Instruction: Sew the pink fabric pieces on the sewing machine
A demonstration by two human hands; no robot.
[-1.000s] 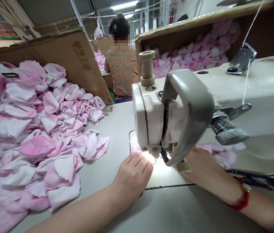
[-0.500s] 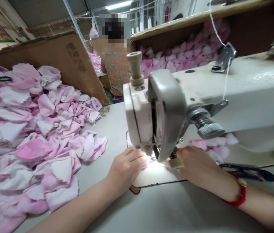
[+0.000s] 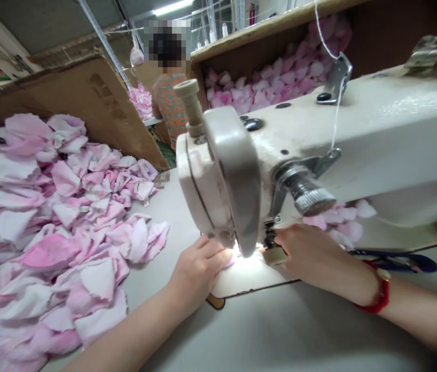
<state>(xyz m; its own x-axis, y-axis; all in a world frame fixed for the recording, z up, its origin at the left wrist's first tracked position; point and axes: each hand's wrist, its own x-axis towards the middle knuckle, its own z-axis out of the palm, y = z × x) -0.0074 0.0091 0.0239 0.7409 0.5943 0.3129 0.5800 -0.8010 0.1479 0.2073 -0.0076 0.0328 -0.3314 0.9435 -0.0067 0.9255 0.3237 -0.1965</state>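
Note:
A white sewing machine (image 3: 218, 175) stands before me, its lamp glaring on the needle area. Left of the needle, my left hand (image 3: 199, 266) is closed, with fingertips on a small pink fabric piece (image 3: 230, 260). Most of that piece is lost in the glare and under my fingers. My right hand (image 3: 309, 256) reaches in from the right, beside the presser foot; its fingertips are hidden by the machine's parts, so I cannot see what they touch. Behind the right wrist lie small pink pieces (image 3: 344, 227) and dark blue thread snips (image 3: 404, 261).
A big heap of pink and white fabric pieces (image 3: 63, 232) covers the table's left side, against a cardboard sheet (image 3: 98, 103). Behind the machine, a cardboard box (image 3: 199, 72) holds many pink pieces. Farther back, a person in a patterned orange top (image 3: 172, 103) faces away.
The view has shifted a little, so the machine appears farther left and turned slightly. Both hands stay by the needle; less of the pink fabric shows at the left fingertips.

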